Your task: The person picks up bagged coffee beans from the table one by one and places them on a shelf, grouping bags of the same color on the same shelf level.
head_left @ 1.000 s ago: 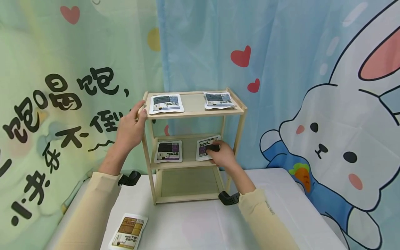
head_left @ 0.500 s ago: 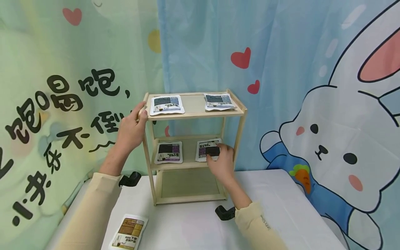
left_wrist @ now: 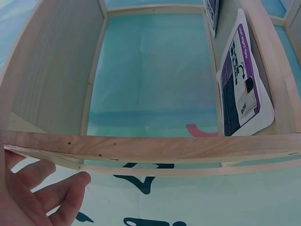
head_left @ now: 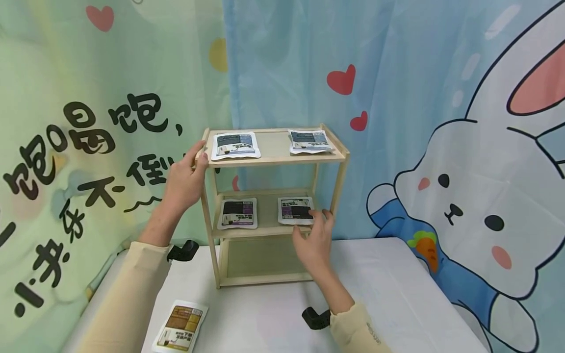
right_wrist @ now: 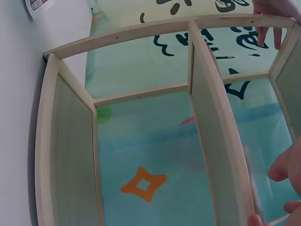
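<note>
A three-tier wooden shelf rack [head_left: 275,161] stands on the table. My left hand [head_left: 184,177] grips its upper left corner, thumb in front. On the middle tier lie two white-edged pouches with purple labels, a left pouch [head_left: 238,214] and a right pouch [head_left: 294,208]. My right hand [head_left: 314,245] is at the right pouch's lower right corner, fingers spread and loosely bent; whether the fingertips touch it I cannot tell. In the right wrist view, fingers [right_wrist: 284,167] show beside the middle tier, with no pouch visible between them.
Two blue-labelled pouches lie on the top tier, one left [head_left: 236,146] and one right [head_left: 310,141]. A brown-labelled pouch [head_left: 181,327] lies on the white table [head_left: 256,318] at front left. Behind the rack hangs a printed curtain [head_left: 273,63].
My right hand has let go of the right purple-labelled pouch and drawn slightly down toward me. That pouch now lies straighter on the middle tier. My left hand stays put.
</note>
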A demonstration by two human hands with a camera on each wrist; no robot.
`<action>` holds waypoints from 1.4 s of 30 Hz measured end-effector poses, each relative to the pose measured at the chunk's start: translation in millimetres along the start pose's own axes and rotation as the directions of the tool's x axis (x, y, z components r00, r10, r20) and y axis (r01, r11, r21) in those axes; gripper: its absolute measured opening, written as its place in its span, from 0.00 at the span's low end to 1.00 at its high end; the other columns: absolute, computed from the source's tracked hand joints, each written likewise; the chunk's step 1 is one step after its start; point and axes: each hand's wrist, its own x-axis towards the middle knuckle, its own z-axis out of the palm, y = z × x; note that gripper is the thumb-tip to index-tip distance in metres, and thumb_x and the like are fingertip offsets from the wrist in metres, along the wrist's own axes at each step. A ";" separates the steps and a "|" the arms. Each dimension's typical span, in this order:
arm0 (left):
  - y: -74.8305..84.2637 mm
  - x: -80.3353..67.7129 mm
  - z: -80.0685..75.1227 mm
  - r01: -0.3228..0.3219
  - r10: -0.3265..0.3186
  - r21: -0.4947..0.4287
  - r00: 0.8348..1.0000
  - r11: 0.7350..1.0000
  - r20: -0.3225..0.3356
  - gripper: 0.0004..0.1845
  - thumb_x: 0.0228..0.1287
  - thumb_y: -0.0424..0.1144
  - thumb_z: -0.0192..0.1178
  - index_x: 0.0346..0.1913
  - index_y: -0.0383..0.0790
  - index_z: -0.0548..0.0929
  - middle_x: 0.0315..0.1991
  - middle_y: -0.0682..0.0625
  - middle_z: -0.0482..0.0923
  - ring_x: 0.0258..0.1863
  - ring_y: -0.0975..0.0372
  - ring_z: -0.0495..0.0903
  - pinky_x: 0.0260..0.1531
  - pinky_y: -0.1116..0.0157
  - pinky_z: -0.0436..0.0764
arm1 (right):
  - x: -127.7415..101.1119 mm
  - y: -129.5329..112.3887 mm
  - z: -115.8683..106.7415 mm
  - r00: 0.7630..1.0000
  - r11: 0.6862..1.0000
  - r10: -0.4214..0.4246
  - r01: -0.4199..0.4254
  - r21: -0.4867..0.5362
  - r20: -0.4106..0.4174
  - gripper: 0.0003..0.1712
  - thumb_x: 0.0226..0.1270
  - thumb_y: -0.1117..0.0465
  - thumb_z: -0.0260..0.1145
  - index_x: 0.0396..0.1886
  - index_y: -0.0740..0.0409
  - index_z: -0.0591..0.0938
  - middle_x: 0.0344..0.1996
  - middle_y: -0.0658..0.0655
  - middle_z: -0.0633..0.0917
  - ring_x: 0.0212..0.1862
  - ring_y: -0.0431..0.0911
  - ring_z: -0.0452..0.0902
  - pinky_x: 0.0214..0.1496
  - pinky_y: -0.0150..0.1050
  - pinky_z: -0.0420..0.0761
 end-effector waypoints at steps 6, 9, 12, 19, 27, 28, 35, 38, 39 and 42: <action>1.5 1.3 -0.4 0.001 -0.001 -0.007 1.000 1.000 0.000 0.29 0.76 0.54 0.36 0.74 0.49 0.63 0.58 0.33 0.75 0.35 0.47 0.74 0.32 0.53 0.71 | -7.0 -1.1 -9.3 0.995 0.996 -0.083 0.084 0.013 -0.055 0.24 0.61 0.68 0.66 0.57 0.68 0.72 0.64 0.68 0.62 0.47 0.57 0.70 0.38 0.48 0.74; 2.1 0.9 -0.4 0.006 -0.006 -0.012 1.000 1.000 0.008 0.29 0.76 0.54 0.36 0.74 0.49 0.63 0.60 0.33 0.73 0.39 0.47 0.75 0.34 0.52 0.72 | -6.6 -2.7 -17.7 0.982 0.985 -0.168 0.170 0.015 -0.082 0.21 0.61 0.70 0.67 0.54 0.69 0.75 0.56 0.68 0.70 0.44 0.56 0.73 0.34 0.44 0.76; 2.3 -0.6 -0.2 0.016 -0.015 -0.023 1.000 1.000 0.018 0.29 0.76 0.54 0.36 0.75 0.50 0.62 0.62 0.34 0.71 0.45 0.45 0.77 0.38 0.49 0.74 | -2.6 -7.2 -28.7 0.961 0.966 -0.251 0.256 0.025 -0.113 0.18 0.61 0.70 0.67 0.51 0.68 0.77 0.48 0.65 0.77 0.40 0.55 0.77 0.32 0.42 0.77; -0.5 -1.9 0.8 0.021 -0.020 -0.023 1.000 1.000 0.020 0.29 0.76 0.54 0.37 0.74 0.49 0.62 0.63 0.34 0.70 0.50 0.44 0.77 0.42 0.46 0.75 | 19.0 -31.4 -54.9 0.910 0.915 -0.388 0.399 0.056 -0.146 0.06 0.64 0.69 0.66 0.40 0.67 0.83 0.32 0.59 0.84 0.31 0.48 0.78 0.32 0.35 0.75; 0.0 -1.3 0.7 0.017 -0.016 -0.035 1.000 0.999 0.016 0.29 0.76 0.54 0.37 0.74 0.49 0.63 0.62 0.34 0.71 0.45 0.46 0.76 0.41 0.48 0.74 | 51.0 -65.0 -73.7 0.831 0.852 -0.497 0.522 0.039 -0.250 0.09 0.66 0.65 0.65 0.30 0.67 0.84 0.24 0.60 0.85 0.29 0.50 0.78 0.35 0.45 0.75; -0.5 -1.3 0.6 0.020 -0.019 -0.035 1.000 0.999 0.020 0.29 0.76 0.54 0.37 0.74 0.49 0.63 0.63 0.34 0.71 0.46 0.46 0.76 0.41 0.48 0.74 | 54.9 -68.6 -75.9 0.822 0.849 -0.502 0.528 0.027 -0.269 0.10 0.67 0.64 0.64 0.30 0.67 0.84 0.25 0.60 0.85 0.29 0.51 0.79 0.35 0.46 0.76; -1.7 -0.6 2.3 0.013 -0.013 -0.024 1.000 1.000 0.020 0.30 0.75 0.55 0.37 0.74 0.49 0.63 0.62 0.34 0.71 0.45 0.46 0.76 0.40 0.48 0.75 | 85.3 -78.5 -86.0 0.801 0.868 -0.460 0.496 -0.004 -0.383 0.12 0.67 0.63 0.61 0.41 0.69 0.85 0.38 0.63 0.86 0.45 0.52 0.80 0.54 0.47 0.73; -1.2 0.4 1.9 0.004 -0.003 -0.017 1.000 1.000 0.011 0.30 0.75 0.54 0.37 0.74 0.48 0.63 0.61 0.33 0.72 0.41 0.46 0.75 0.37 0.50 0.74 | 98.6 -78.1 -88.8 0.867 0.912 -0.368 0.407 0.052 -0.335 0.17 0.69 0.61 0.61 0.52 0.66 0.82 0.51 0.61 0.83 0.57 0.51 0.74 0.61 0.47 0.68; -1.0 0.6 1.6 0.002 -0.002 -0.018 1.000 1.000 0.010 0.29 0.75 0.54 0.37 0.74 0.48 0.63 0.61 0.33 0.72 0.41 0.46 0.75 0.37 0.50 0.73 | 102.6 -77.6 -89.0 0.898 0.931 -0.319 0.357 0.078 -0.304 0.20 0.69 0.59 0.61 0.56 0.65 0.80 0.54 0.59 0.81 0.60 0.50 0.72 0.63 0.46 0.66; -1.2 1.5 0.9 -0.002 0.002 -0.014 1.000 1.000 0.008 0.29 0.76 0.54 0.37 0.74 0.47 0.63 0.61 0.33 0.72 0.41 0.46 0.75 0.38 0.50 0.73 | 113.7 -74.0 -87.6 0.959 0.967 -0.191 0.221 0.130 -0.207 0.26 0.72 0.53 0.59 0.65 0.60 0.74 0.63 0.57 0.74 0.66 0.50 0.66 0.66 0.45 0.63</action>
